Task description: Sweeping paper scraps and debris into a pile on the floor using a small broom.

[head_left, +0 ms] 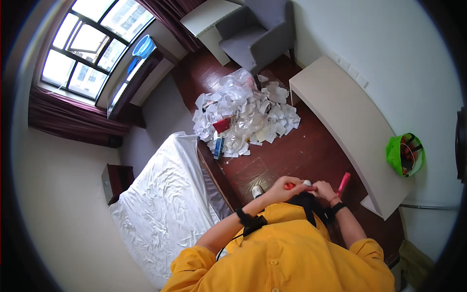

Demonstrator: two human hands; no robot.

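In front of my waist my two hands come close together. My left hand point(281, 191) is closed around a small red thing point(290, 186); its kind is too small to make out. A small whitish piece point(307, 183) shows at the fingertips, between the two hands. My right hand point(324, 191) has its fingers bent in toward that piece. A slim pink-red stick point(344, 184) stands up from the outer side of the right hand, apparently held in it. Fingers partly hide what lies between the hands.
A heap of white paper scraps and clear plastic point(243, 112) lies on the dark wood floor point(311, 141). A bed with a white sheet point(160, 209) is at left. At right, a long pale desk point(345, 117) bears a green bag point(395, 155). A grey armchair point(258, 41) stands beyond.
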